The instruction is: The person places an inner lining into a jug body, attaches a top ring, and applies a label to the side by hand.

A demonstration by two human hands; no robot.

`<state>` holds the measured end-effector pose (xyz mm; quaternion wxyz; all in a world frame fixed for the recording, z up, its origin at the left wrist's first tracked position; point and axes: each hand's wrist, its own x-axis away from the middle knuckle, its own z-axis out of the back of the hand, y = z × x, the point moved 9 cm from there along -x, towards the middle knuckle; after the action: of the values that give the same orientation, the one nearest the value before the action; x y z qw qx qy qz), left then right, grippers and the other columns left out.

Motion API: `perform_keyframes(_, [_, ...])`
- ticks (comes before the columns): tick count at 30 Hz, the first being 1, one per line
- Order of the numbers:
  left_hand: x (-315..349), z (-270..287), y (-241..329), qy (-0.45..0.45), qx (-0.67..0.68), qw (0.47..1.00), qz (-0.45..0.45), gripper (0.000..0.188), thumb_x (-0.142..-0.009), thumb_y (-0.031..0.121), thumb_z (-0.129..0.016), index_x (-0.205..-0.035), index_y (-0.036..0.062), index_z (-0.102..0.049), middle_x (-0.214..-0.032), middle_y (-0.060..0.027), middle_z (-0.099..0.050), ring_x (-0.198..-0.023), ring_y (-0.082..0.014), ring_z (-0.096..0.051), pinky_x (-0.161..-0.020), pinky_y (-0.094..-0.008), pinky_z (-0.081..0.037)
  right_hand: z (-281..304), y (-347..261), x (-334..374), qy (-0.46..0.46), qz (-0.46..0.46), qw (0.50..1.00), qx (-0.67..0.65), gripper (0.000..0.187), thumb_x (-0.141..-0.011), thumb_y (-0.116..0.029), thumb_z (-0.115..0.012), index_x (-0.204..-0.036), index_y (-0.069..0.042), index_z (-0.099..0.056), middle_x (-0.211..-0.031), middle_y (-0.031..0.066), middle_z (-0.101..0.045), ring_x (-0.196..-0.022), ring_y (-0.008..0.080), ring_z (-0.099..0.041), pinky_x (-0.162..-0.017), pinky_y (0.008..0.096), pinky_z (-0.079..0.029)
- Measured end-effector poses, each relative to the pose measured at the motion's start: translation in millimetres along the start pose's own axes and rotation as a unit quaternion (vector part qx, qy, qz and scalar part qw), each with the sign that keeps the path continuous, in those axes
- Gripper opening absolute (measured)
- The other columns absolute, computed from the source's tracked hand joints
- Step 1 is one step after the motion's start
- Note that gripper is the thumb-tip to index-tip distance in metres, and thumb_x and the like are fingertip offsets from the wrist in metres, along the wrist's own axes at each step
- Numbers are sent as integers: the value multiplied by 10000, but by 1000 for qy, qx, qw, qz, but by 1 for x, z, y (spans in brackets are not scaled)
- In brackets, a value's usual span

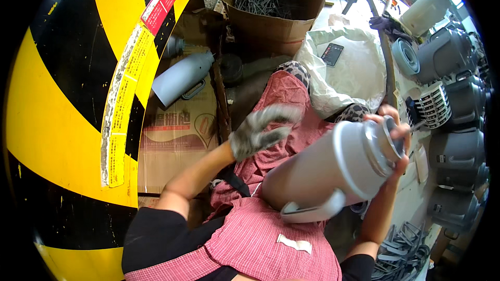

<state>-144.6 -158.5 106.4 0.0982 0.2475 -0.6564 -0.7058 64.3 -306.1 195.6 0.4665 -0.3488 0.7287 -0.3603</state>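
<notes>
Across my lap lies a large grey vacuum-jug body (317,161), tilted, its open neck pointing up and right. A pale grey handle (317,208) sticks out from its near side. My bare right hand (398,140) is closed round the neck, with fingers over the rim's far side and the palm against its right. My left hand (263,132), in a grey-and-white work glove, hovers left of the jug and apart from it. Its fingers are stretched out and partly blurred, with nothing visible in them.
A yellow-and-black striped panel (67,93) fills the left. Another grey jug (185,78) lies on flattened cardboard (166,164). Ahead are a carton (271,31) of thin grey strips and a white-lined container (317,83) with a phone (332,54). Several grey jugs (455,151) line the right bench, above grey handle pieces (401,252).
</notes>
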Motion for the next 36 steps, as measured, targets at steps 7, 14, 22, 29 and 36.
perform_keyframes(7, [-117, -73, 66, -261, 105, 959, -29, 1226, -690, 415, -910, -1602, 48, -178, -1495, -139, -497, -1362, -219, -466, -1157, -372, -343, -84, -42, -47, -117, 87, 792, 593, 191, -859, -181, -660, -983, -46, -714, -939, 110, -671, -997, 294, -640, -1095, 545, -338])
perform_keyframes(14, [-116, -91, 46, -310, 174, 934, 34, 1087, -725, 283, -917, -1576, 50, -282, -1474, -121, -498, -1344, -212, -467, -1135, -371, -375, -79, -26, -40, -150, 83, 784, 597, 119, -827, -138, -686, -839, -22, -664, -798, 110, -655, -739, 294, -638, -821, 402, -502])
perform_keyframes(22, [-112, -98, 61, -324, 155, 932, -35, 1034, -714, 303, -910, -1534, 23, -346, -1476, -130, -491, -1367, -214, -444, -1170, -385, -336, -83, -34, -32, -183, 141, 810, 539, 152, -806, -123, -680, -719, -40, -587, -673, 74, -540, -563, 257, -507, -587, 375, -385])
perform_keyframes(29, [-115, -51, 118, -221, 23, 964, -143, 1063, -690, 229, -938, -1543, 30, -336, -1435, -143, -537, -1344, -248, -487, -1130, -396, -405, -95, -58, -63, -238, 216, 786, 529, 313, -921, -315, -646, -865, -8, -671, -876, 130, -663, -876, 339, -650, -910, 457, -472])
perform_keyframes(36, [-230, 167, 112, 171, -623, 756, -106, 900, -688, 238, -910, -1410, 39, -410, -1412, -154, -547, -1322, -260, -504, -1117, -398, -412, -45, -90, -91, 135, 294, 807, 493, 325, -968, -186, -609, -1236, -3, -639, -1290, 150, -625, -1278, 317, -515, -1126, 436, -343])
